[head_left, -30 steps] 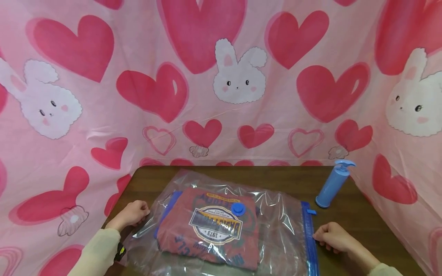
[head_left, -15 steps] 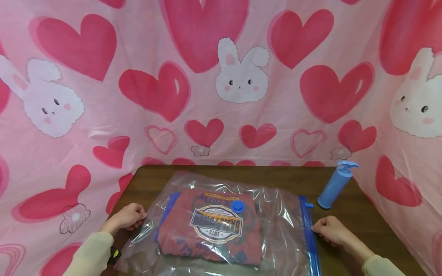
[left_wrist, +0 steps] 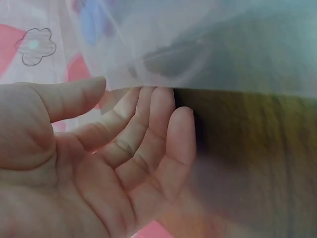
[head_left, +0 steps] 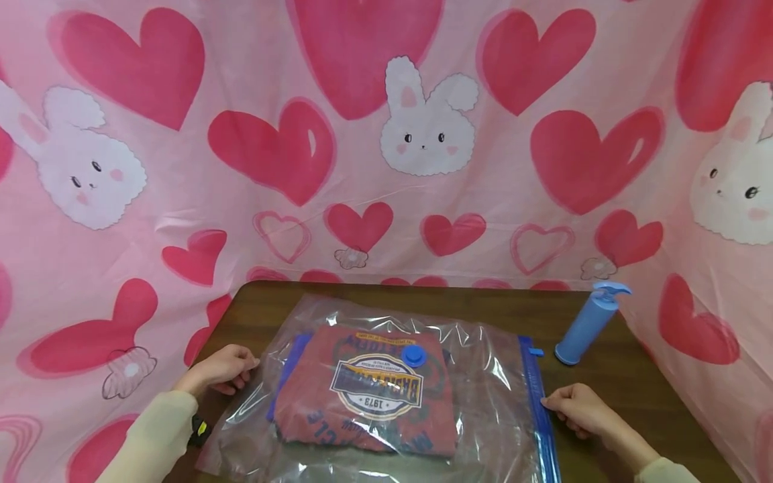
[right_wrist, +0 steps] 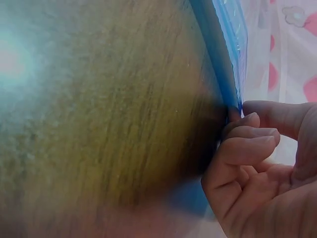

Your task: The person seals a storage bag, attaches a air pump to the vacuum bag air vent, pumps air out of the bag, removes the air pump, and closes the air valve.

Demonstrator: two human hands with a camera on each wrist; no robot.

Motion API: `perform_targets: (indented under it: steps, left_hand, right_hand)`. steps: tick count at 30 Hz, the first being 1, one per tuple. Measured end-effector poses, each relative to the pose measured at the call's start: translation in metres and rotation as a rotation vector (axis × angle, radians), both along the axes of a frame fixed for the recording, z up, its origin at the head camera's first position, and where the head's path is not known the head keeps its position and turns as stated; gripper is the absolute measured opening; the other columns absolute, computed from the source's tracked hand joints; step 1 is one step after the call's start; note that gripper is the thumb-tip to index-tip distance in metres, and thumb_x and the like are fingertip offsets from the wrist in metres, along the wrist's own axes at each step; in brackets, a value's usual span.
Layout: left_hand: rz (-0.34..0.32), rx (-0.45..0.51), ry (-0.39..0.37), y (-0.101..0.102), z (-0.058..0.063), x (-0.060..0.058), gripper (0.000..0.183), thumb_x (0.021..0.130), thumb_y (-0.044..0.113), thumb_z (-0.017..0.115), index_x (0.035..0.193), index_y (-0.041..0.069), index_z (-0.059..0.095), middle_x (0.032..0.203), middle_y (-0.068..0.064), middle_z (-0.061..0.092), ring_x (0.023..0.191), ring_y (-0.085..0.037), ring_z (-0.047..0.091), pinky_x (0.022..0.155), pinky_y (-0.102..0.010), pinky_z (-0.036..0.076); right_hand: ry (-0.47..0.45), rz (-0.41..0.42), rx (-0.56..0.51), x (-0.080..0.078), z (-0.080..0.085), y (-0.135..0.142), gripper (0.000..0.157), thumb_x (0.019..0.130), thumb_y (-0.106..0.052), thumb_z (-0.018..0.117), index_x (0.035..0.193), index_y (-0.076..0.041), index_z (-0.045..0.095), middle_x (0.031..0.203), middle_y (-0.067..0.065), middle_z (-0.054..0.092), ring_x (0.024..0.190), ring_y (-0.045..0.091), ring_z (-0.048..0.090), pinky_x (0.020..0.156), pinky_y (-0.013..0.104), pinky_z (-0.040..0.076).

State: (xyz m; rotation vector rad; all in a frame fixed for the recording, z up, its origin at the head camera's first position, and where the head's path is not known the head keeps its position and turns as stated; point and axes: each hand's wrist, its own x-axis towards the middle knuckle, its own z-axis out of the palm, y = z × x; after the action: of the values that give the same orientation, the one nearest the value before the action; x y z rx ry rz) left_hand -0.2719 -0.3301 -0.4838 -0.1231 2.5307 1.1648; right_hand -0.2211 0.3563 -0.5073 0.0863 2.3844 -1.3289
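Note:
A clear vacuum storage bag [head_left: 483, 402] lies across the table, with a folded red T-shirt [head_left: 386, 429] inside and something blue under the shirt. A round blue valve [head_left: 413, 355] sits on top of the bag. Along its right end runs a blue zip strip [head_left: 534, 396], whose edge my right hand [head_left: 582, 410] pinches between thumb and index finger. In the left wrist view, my left hand [left_wrist: 114, 148] is at the bag's left edge, fingers loosely bent and a gap between thumb and fingertips. Some fingertips overlap the film there.
A light-blue hand pump [head_left: 586, 329] stands at the back right of the brown wooden table [head_left: 266, 302]. A small blue zip slider [head_left: 536, 352] sits near the strip's far end. Pink cloth [head_left: 362, 188] with hearts and rabbits hangs behind and at both sides.
The bag has shifted slightly to the left, its zip strip farther from the pump. My right hand has kept its pinch on the strip; my left hand's fingers have loosened a little.

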Motion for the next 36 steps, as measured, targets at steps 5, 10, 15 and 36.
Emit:
perform_targets:
  steps: [5, 10, 15, 36]
  left_hand:
    - [-0.009, 0.023, 0.005, 0.004, 0.0, -0.007, 0.018, 0.103, 0.007, 0.059, 0.087, 0.0, 0.061, 0.074, -0.006, 0.055, 0.063, -0.018, 0.057, 0.054, -0.031, 0.054]
    - [-0.005, 0.019, 0.028, 0.006, -0.002, -0.008, 0.018, 0.1, 0.002, 0.06, 0.082, 0.001, 0.06, 0.072, -0.006, 0.054, 0.061, -0.018, 0.056, 0.053, -0.031, 0.053]
    - [0.013, -0.014, 0.029, 0.007, -0.002, -0.008, 0.021, 0.099, 0.002, 0.061, 0.079, 0.003, 0.059, 0.072, -0.006, 0.057, 0.062, -0.019, 0.056, 0.054, -0.032, 0.053]
    - [0.049, -0.045, 0.051, 0.017, -0.003, -0.016, 0.021, 0.101, 0.01, 0.062, 0.082, 0.001, 0.062, 0.073, -0.007, 0.058, 0.06, -0.02, 0.059, 0.055, -0.034, 0.054]
  right_hand:
    - [0.018, -0.001, -0.014, 0.003, -0.002, -0.001, 0.036, 0.1, -0.016, 0.065, 0.083, 0.014, 0.057, 0.058, -0.004, 0.045, 0.047, 0.008, 0.037, 0.046, 0.023, 0.035]
    - [0.048, -0.015, -0.011, -0.003, -0.002, -0.003, 0.031, 0.099, -0.014, 0.064, 0.082, 0.011, 0.059, 0.057, -0.004, 0.044, 0.046, 0.008, 0.037, 0.045, 0.023, 0.035]
    - [0.061, -0.069, 0.019, -0.01, -0.003, -0.007, 0.028, 0.098, -0.013, 0.066, 0.078, 0.006, 0.06, 0.057, -0.004, 0.044, 0.045, 0.008, 0.036, 0.044, 0.023, 0.034]
    - [0.05, -0.002, 0.004, -0.017, -0.002, 0.001, 0.03, 0.099, -0.018, 0.065, 0.078, 0.002, 0.06, 0.059, -0.003, 0.047, 0.047, 0.008, 0.04, 0.045, 0.022, 0.037]
